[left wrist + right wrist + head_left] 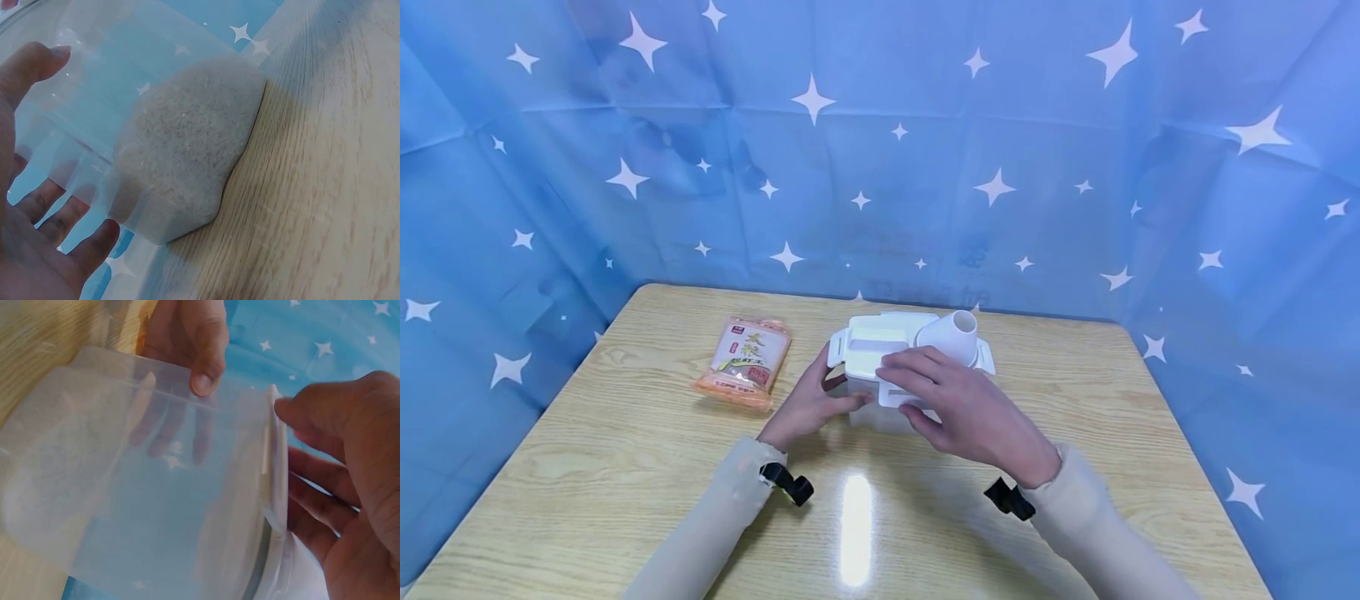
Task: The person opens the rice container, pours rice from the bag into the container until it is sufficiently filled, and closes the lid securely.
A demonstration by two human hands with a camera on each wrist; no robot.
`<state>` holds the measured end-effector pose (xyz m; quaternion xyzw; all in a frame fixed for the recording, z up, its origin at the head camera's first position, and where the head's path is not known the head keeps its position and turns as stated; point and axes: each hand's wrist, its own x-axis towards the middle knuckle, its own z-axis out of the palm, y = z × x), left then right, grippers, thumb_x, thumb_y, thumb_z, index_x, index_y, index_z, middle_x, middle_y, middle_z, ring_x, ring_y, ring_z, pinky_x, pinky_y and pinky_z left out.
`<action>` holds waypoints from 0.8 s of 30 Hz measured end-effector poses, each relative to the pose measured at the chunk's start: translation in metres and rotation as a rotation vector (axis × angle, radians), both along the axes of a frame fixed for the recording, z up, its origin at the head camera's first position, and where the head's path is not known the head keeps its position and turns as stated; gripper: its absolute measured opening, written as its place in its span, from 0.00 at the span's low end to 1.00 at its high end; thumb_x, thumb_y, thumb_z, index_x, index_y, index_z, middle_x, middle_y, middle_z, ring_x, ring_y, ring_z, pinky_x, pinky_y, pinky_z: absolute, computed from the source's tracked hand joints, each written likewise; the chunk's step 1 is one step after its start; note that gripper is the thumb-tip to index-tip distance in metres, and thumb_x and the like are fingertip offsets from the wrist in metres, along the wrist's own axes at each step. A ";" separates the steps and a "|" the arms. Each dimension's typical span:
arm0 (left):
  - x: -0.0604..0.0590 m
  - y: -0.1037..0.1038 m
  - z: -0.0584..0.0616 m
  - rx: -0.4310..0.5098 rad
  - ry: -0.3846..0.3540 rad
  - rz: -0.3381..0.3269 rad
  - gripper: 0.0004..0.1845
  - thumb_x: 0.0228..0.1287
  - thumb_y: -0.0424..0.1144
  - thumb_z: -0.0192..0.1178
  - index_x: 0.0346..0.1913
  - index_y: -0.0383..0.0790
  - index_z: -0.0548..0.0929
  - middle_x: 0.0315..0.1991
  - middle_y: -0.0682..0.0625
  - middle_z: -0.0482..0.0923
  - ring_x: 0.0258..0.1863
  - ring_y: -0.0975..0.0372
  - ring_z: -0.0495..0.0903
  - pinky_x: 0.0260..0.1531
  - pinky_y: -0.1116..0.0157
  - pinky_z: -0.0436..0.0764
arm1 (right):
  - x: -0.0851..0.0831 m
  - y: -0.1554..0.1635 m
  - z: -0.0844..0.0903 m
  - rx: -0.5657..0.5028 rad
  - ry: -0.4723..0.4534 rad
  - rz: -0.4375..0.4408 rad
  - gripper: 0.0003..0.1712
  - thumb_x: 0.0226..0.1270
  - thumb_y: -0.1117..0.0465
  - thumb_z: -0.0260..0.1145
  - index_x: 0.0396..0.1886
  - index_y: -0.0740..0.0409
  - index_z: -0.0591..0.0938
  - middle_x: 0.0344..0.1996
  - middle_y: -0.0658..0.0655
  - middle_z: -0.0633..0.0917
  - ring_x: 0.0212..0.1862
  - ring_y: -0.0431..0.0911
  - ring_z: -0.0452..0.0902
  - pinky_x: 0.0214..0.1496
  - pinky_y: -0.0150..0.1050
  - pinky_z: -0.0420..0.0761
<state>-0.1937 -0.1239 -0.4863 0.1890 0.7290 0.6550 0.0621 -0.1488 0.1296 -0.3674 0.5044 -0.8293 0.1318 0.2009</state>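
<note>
A translucent plastic rice container with a white lid stands on the table. Rice fills its lower part, and a white cup-shaped spout rises from the lid's right side. My left hand grips the container's left end, thumb along the front wall and fingers spread behind it. Over the lid's front edge is my right hand. Its thumb presses at the lid's rim while the other fingers lie across the lid's top. White side latches show at the lid's ends.
A sealed bag with orange ends and printed Chinese characters lies left of the container on the wooden table. A blue curtain with white stars hangs along the back and both sides.
</note>
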 end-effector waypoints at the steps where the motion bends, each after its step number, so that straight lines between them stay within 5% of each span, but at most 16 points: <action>1: 0.000 0.000 0.000 0.001 0.000 -0.002 0.49 0.59 0.42 0.76 0.77 0.69 0.58 0.72 0.58 0.67 0.75 0.54 0.65 0.75 0.46 0.69 | 0.000 0.000 -0.001 -0.001 0.005 0.001 0.30 0.61 0.64 0.74 0.64 0.57 0.80 0.62 0.54 0.82 0.62 0.50 0.78 0.62 0.45 0.84; 24: 0.000 0.000 -0.003 -0.007 0.010 0.012 0.49 0.60 0.42 0.75 0.78 0.71 0.57 0.72 0.58 0.67 0.75 0.55 0.65 0.75 0.45 0.67 | 0.000 -0.005 -0.014 -0.111 0.008 -0.050 0.23 0.59 0.70 0.74 0.56 0.56 0.86 0.58 0.51 0.86 0.57 0.46 0.81 0.56 0.38 0.84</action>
